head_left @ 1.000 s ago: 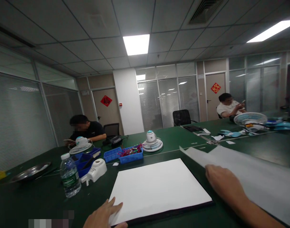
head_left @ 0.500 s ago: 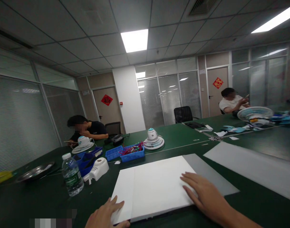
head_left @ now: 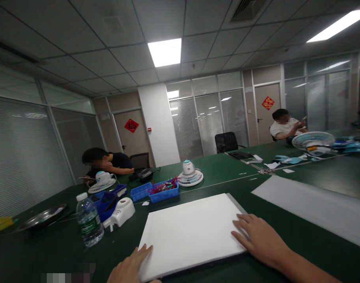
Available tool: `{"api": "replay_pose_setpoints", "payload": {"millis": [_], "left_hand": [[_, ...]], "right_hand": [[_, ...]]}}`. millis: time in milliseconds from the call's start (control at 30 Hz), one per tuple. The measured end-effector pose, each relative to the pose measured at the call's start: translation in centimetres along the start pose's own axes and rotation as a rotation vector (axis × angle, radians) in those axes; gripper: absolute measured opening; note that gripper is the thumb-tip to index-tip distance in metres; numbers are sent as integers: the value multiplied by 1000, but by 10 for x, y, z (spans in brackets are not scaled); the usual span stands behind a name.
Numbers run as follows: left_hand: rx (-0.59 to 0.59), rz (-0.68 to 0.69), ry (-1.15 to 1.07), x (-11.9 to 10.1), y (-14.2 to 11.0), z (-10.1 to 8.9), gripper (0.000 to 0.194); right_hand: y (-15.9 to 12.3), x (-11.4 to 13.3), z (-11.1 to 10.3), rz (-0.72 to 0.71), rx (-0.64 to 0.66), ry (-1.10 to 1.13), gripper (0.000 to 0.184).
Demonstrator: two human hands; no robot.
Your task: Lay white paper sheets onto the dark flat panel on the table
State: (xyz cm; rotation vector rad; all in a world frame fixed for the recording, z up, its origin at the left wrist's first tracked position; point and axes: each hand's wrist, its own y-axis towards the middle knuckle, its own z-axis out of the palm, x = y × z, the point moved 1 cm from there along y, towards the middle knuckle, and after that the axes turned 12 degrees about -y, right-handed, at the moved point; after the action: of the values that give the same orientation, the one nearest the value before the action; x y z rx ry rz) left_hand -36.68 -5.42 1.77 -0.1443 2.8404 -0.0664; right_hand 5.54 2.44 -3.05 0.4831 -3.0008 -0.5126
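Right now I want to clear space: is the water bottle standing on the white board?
No, the bottle stands upright on the green table, left of the board and apart from it.

The white sheet (head_left: 191, 232) looks like smooth, matt paper or thin foam. The table (head_left: 221, 173) has a matt green covering, cloth-like. The water bottle (head_left: 89, 221) is clear glossy plastic. The trays (head_left: 155, 191) are shiny blue plastic. The dish (head_left: 41, 216) is polished metal.
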Motion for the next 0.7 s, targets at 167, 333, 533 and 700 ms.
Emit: {"api": "replay_pose_setpoints", "payload": {"millis": [167,333,533,700], "left_hand": [[4,6,-12,1,0,0,75],[4,20,-19,6,2,-1,69],[-2,39,-48,7,0,-3,76],[-24,44,-63,3,-4,-2,87]], "right_hand": [[-3,13,-1,-90,-5,68,57],[15,-42,5,101,-78,-116,52],[10,-149,25,555,-70,-279,64],[4,-170,41,491,-29,-252,51]]}}
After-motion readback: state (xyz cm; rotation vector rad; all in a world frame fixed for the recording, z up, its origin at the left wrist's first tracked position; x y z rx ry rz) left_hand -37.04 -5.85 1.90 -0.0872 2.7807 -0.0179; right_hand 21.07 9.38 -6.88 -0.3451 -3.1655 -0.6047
